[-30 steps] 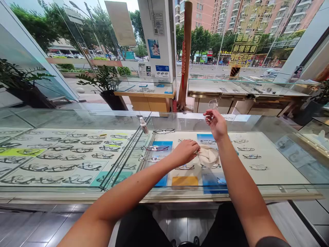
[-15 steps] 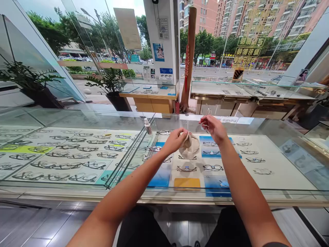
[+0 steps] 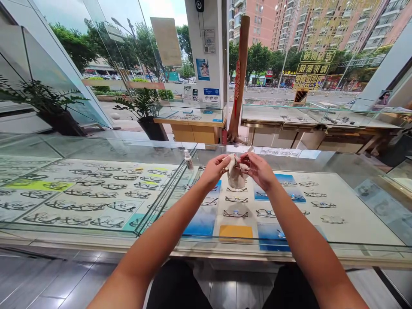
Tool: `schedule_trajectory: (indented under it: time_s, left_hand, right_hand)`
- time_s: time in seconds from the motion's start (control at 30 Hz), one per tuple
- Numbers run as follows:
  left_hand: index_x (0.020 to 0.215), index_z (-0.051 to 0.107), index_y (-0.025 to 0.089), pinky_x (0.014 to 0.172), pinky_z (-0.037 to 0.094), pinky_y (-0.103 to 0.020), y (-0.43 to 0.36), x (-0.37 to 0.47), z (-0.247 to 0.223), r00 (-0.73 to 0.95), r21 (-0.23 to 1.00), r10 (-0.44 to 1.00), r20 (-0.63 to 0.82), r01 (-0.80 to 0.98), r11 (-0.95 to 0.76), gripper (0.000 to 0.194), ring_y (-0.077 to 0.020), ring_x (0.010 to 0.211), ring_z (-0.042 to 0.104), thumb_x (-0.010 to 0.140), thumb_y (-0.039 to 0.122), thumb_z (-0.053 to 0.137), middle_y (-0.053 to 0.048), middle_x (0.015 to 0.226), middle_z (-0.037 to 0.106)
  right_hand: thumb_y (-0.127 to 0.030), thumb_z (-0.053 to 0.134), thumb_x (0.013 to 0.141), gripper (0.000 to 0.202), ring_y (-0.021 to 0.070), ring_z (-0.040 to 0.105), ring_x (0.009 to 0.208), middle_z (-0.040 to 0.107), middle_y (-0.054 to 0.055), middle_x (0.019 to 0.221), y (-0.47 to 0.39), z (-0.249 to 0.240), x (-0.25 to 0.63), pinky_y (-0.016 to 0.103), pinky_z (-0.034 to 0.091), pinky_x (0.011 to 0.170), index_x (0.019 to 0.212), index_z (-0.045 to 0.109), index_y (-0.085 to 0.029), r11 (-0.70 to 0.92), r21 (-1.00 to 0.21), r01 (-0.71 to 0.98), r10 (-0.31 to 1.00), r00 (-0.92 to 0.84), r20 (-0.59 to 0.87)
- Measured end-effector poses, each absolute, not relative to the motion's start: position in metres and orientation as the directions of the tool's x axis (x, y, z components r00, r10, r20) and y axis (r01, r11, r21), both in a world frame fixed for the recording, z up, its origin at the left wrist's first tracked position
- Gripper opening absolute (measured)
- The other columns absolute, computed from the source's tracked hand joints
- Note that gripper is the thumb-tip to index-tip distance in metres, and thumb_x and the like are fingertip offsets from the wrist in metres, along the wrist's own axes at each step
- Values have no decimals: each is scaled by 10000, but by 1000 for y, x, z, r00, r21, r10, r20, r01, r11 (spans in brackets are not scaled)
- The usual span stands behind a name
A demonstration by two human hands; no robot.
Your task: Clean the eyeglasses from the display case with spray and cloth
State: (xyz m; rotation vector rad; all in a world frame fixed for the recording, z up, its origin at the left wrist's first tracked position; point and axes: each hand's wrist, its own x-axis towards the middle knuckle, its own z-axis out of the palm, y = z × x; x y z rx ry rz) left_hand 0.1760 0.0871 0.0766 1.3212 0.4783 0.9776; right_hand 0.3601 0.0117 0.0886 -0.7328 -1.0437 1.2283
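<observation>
Above the glass counter, my left hand pinches a beige cloth that hangs down in folds. My right hand grips a pair of thin-framed eyeglasses right beside the cloth, with one part of the frame sticking up above the fingers. Cloth and eyeglasses meet or overlap between the two hands; whether the cloth wraps a lens is hard to make out. A small white spray bottle stands upright on the glass to the left of my left hand.
Rows of spectacle frames lie under the glass, along with blue cards and a yellow card. Beyond the counter stand a wooden post, a potted plant and further display cases by the window.
My right hand has moved left and brought the eyeglasses against the cloth. My left hand has lifted the cloth's upper part slightly. The view has shifted a little.
</observation>
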Motion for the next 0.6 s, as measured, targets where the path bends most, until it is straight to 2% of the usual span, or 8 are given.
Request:
schedule_trajectory:
  time_s: [0.13, 0.27, 0.47, 0.6]
  left_hand:
    - [1037, 799, 164, 850, 539, -334, 86, 175, 78, 568, 942, 792, 224, -334, -27, 474, -224, 963, 707, 785, 558, 874, -115, 1059, 793]
    - [983, 778, 163, 826, 515, -315, 90, 174, 76, 566, 946, 786, 249, -316, -72, 455, -183, 873, 655, 811, 580, 839, -78, 971, 767]
    - [934, 667, 188, 771, 472, -288, 94, 172, 73, 347, 893, 823, 449, -138, -429, 461, -170, 798, 584, 915, 648, 685, -28, 865, 687]
    - [978, 614, 213, 818, 496, -304, 93, 170, 73, 286, 851, 810, 511, -39, -523, 411, -200, 866, 630, 999, 620, 566, -48, 936, 715]
  right_hand:
    - [-620, 855, 801, 379, 222, 706, 1016, 779, 39, 969, 16, 86, 361, 352, 595, 851, 943, 782, -277, 260, -890, -374, 966, 95, 242]
    - [-618, 871, 783, 389, 208, 710, 1000, 786, 36, 953, 17, 84, 362, 314, 569, 817, 938, 786, -272, 267, -891, -368, 964, 121, 238]
    - [-636, 875, 765, 405, 197, 698, 919, 774, 36, 903, 19, 83, 365, 313, 573, 788, 897, 793, -263, 270, -906, -326, 960, 167, 226]
    - [-625, 903, 723, 422, 194, 696, 876, 774, 51, 881, 19, 84, 367, 318, 585, 780, 872, 800, -244, 231, -916, -327, 969, 158, 187]
